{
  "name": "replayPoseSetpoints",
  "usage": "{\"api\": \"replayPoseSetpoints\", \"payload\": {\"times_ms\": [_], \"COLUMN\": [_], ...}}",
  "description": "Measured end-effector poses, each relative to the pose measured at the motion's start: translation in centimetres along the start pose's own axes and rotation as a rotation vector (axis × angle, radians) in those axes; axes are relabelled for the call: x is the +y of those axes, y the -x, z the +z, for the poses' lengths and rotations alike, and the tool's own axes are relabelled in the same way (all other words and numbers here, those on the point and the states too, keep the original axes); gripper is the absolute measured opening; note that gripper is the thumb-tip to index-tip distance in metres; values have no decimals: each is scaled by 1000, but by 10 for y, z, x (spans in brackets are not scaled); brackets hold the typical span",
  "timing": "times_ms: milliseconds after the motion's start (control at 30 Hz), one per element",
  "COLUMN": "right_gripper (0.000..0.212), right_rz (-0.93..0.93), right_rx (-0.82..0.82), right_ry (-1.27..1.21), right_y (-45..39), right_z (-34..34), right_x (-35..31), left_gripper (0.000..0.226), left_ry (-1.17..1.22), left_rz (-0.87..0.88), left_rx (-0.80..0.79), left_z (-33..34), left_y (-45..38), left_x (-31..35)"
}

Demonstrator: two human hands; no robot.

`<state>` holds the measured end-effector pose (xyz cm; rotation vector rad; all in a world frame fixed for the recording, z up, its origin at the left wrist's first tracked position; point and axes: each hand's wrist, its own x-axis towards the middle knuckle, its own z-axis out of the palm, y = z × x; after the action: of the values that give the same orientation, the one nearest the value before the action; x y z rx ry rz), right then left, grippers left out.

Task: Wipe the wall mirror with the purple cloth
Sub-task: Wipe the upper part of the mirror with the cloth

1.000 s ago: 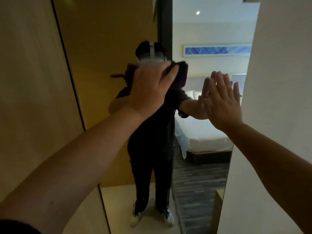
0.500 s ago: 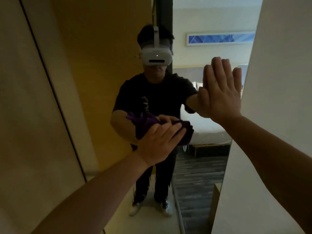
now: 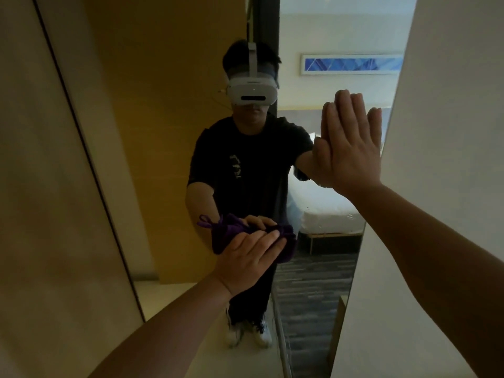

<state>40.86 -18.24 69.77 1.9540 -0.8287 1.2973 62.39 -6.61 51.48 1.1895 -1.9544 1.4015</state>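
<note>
Far left we had the tan wall panel [image 3: 54,186], then the wall mirror [image 3: 169,105]. Our left hand [image 3: 245,264] lay flat, fingers straight, pressing the bunched purple cloth [image 3: 231,230] against the glass about waist-high on our reflection [image 3: 251,170]. Over on the right, our right hand [image 3: 351,148] was spread open, palm on the mirror's edge, holding nothing.

Wall mirror [image 3: 169,137] w/ purple cloth [image 3: 231,230] & right hand [image 3: 351,148] flat on it
</note>
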Motion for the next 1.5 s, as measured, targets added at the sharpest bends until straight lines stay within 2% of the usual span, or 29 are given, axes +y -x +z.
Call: {"api": "replayPoseSetpoints", "payload": {"times_ms": [267, 433, 567, 667, 767, 967, 1033, 1100, 1167, 1300, 1500], "right_gripper": [59, 68, 61, 65, 63, 58, 58, 60, 60, 58, 57], "right_rz": [18, 83, 161, 207, 197, 155, 164, 156, 126, 97, 97], "right_rx": [-244, -324, -323, -318, -318, -282, -277, -273, -258, -164, -139], "right_ry": [59, 56, 106, 122, 132, 93, 80, 62, 50, 40, 35], "right_y": [1, 23, 52, 65, 61, 46, 49, 56, 63, 65, 65], "right_z": [-34, -50, -56, -59, -59, -48, -40, -31, -20, -6, -2], "right_x": [0, 6, 25, 41, 56, 94, 113, 124, 130, 137, 137], "left_gripper": [40, 40, 41, 39, 40, 47, 46, 44, 43, 44, 41], "left_ry": [57, 90, 98, 60, -23, -151, -151, -141, -142, -115, -94], "left_rz": [8, -69, -148, -164, -157, -171, -184, -101, 4, 40, 112], "left_rx": [-164, -101, 41, 173, 242, 131, 137, 137, 89, 8, -60], "left_z": [-17, -34, -50, -64, -74, -64, -52, -36, -11, 31, 53], "left_y": [15, -5, -71, -140, -209, -289, -286, -263, -225, -154, -94], "left_x": [8, -8, -38, -59, -72, -61, -44, -17, 20, 77, 112]}}
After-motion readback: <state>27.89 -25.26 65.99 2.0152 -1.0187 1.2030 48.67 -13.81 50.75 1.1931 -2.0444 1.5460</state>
